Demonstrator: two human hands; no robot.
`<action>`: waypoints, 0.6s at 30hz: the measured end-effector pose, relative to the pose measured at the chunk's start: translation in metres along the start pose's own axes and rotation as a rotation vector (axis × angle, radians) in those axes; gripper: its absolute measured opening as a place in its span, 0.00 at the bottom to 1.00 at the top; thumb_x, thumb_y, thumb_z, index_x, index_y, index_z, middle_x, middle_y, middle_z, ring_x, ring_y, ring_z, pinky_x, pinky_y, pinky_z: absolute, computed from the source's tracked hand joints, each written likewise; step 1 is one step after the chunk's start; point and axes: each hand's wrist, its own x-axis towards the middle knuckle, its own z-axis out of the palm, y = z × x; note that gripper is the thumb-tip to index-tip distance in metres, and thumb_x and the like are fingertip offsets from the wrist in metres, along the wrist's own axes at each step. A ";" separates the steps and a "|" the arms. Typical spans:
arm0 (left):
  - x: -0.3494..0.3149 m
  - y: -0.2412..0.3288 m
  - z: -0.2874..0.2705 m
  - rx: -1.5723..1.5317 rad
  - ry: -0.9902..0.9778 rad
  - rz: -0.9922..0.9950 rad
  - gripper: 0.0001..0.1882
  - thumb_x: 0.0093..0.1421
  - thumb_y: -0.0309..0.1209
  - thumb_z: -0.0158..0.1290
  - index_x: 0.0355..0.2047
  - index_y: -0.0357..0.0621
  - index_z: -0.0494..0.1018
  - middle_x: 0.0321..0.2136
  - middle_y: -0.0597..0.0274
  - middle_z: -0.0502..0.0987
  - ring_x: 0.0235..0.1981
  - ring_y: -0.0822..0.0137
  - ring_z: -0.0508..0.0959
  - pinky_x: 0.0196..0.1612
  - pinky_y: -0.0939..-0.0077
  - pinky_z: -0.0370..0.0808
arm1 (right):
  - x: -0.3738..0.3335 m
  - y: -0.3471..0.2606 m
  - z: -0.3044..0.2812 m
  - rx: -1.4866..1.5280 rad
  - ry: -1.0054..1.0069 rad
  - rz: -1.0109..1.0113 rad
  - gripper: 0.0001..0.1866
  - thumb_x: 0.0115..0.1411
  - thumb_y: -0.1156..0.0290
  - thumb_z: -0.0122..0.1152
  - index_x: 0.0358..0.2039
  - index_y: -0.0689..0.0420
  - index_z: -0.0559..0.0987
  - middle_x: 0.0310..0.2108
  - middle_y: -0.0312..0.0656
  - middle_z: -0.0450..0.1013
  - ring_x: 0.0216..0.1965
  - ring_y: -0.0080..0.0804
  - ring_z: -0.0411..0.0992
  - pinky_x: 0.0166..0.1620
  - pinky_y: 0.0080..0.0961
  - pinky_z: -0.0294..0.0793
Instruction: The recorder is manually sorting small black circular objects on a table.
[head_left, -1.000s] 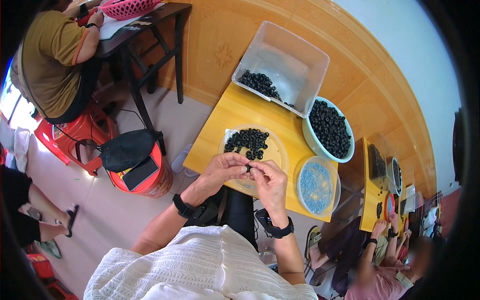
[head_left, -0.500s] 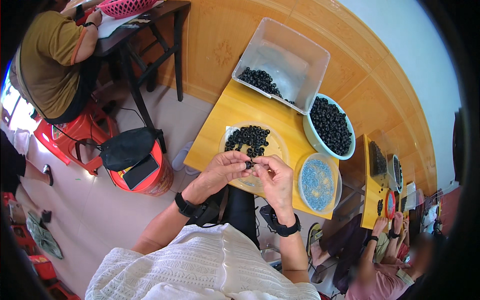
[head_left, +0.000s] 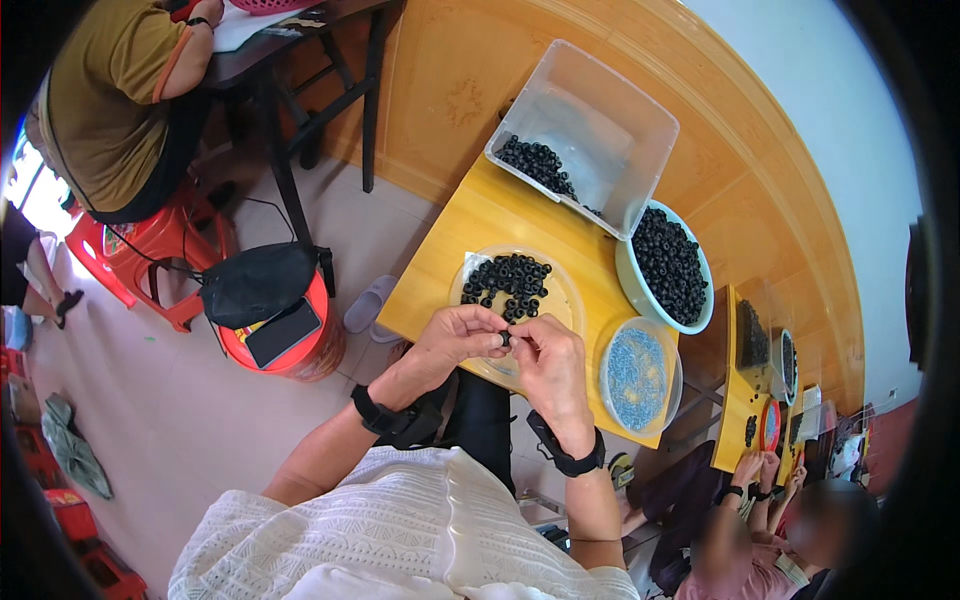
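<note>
A small black ring [head_left: 505, 339] is pinched between the fingers of the left hand [head_left: 455, 340] and those of the right hand [head_left: 548, 365], the two hands being brought together just above the near edge of a shallow clear plate [head_left: 560, 290]. Both sets of fingers are closed narrowly on the ring (which is largely hidden by the fingertips). A heap of like black rings [head_left: 508, 280] is spread on the plate, which rests on a yellow surface [head_left: 470, 225]. To the right of the hands, a round bowl of pale blue pieces [head_left: 637, 377] is set on the same surface. Farther off, a pale green bowl [head_left: 668, 265] is filled with black rings, and a clear plastic tub [head_left: 585, 135] holds a smaller lot in one corner. A dark band is worn on each wrist.
</note>
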 end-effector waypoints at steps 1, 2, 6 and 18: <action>-0.001 0.000 0.000 -0.001 0.002 0.001 0.08 0.54 0.22 0.53 0.36 0.38 0.71 0.33 0.62 0.75 0.34 0.72 0.77 0.41 0.79 0.75 | 0.001 -0.003 0.002 -0.060 -0.003 0.012 0.02 0.47 0.84 0.54 0.24 0.65 0.74 0.23 0.51 0.69 0.25 0.50 0.70 0.29 0.35 0.69; -0.001 -0.001 0.001 0.013 0.015 0.019 0.08 0.53 0.22 0.54 0.36 0.38 0.72 0.32 0.62 0.76 0.34 0.72 0.76 0.40 0.80 0.75 | 0.001 -0.004 0.003 -0.061 -0.003 0.013 0.02 0.47 0.84 0.54 0.24 0.65 0.74 0.23 0.51 0.69 0.25 0.50 0.70 0.29 0.35 0.69; -0.002 -0.004 0.000 0.082 0.033 0.095 0.08 0.52 0.20 0.54 0.34 0.36 0.72 0.31 0.62 0.76 0.33 0.73 0.76 0.40 0.80 0.75 | 0.002 -0.004 0.007 -0.173 0.030 -0.036 0.03 0.45 0.85 0.54 0.22 0.67 0.74 0.22 0.52 0.70 0.22 0.45 0.71 0.25 0.32 0.68; 0.002 -0.004 0.008 0.194 0.072 0.207 0.07 0.53 0.18 0.52 0.34 0.35 0.72 0.32 0.62 0.75 0.35 0.74 0.75 0.42 0.81 0.72 | 0.007 0.013 -0.001 0.053 -0.027 0.192 0.02 0.48 0.80 0.56 0.23 0.66 0.75 0.16 0.49 0.71 0.18 0.35 0.72 0.24 0.27 0.70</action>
